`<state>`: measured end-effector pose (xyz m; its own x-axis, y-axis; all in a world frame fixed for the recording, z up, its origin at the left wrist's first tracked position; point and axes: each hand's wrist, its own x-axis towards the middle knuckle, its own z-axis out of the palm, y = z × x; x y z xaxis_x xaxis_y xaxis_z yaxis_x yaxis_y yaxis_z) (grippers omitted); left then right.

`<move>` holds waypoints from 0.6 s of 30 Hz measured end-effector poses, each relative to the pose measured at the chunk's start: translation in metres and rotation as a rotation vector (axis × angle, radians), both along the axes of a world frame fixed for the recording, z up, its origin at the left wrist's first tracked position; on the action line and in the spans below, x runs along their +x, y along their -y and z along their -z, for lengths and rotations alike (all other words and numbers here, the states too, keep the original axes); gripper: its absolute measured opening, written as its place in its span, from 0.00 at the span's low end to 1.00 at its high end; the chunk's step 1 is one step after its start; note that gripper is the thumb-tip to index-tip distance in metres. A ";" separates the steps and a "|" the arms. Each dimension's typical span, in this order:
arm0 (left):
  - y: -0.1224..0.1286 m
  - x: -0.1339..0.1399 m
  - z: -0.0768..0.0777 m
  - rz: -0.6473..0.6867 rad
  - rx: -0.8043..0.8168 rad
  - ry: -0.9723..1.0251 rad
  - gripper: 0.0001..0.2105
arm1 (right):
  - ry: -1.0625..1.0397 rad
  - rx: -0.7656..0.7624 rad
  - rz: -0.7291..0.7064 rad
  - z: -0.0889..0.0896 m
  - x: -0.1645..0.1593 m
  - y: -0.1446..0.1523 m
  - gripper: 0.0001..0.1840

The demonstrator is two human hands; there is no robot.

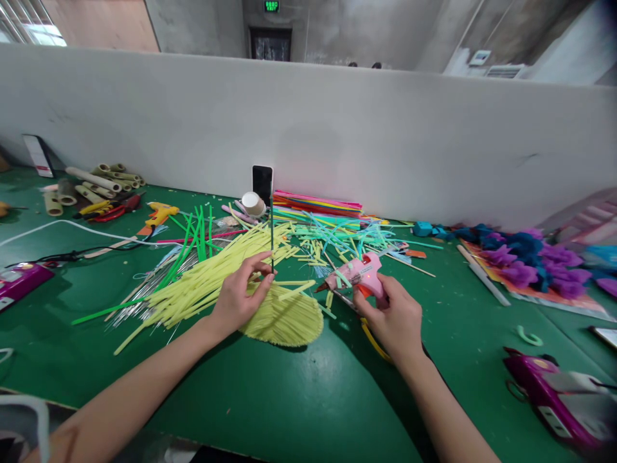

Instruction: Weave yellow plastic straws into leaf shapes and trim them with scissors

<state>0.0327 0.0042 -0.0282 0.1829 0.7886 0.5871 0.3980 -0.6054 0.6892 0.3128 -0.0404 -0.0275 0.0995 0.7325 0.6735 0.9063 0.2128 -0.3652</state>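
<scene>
Between the fingertips of my left hand [243,289] a thin dark green stem [272,225] stands upright. Just below that hand, a yellow-green leaf-shaped piece [289,318] made of pipe cleaners lies on the green table. My right hand [393,312] is wrapped round the handle of a pink hot glue gun [359,275], whose nozzle points left towards the leaf-shaped piece. A short loose yellow strip [296,290] rests by the upper edge of that piece. Behind my left hand spreads a big bundle of yellow pipe cleaners [207,276].
Green pipe cleaners [200,231], a yellow glue gun [161,213], pliers [118,209] and bamboo tubes [96,183] lie left. Behind are a phone [263,183], a paper cup [253,204] and coloured bundles [318,203]. Purple flowers [530,263] and a purple power strip [554,392] stand right.
</scene>
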 end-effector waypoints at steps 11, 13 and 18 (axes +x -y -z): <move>0.000 0.001 0.000 0.002 0.001 0.008 0.19 | 0.029 -0.001 -0.011 0.002 0.000 -0.001 0.16; 0.000 0.001 0.000 0.001 0.004 0.006 0.19 | 0.024 0.002 -0.005 0.002 -0.001 -0.001 0.17; 0.001 0.001 -0.001 -0.003 0.021 0.004 0.19 | 0.000 -0.007 0.010 0.002 0.000 -0.002 0.18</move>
<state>0.0335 0.0034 -0.0276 0.1785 0.7768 0.6039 0.3968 -0.6185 0.6782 0.3123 -0.0386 -0.0290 0.1067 0.7362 0.6683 0.9086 0.2009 -0.3663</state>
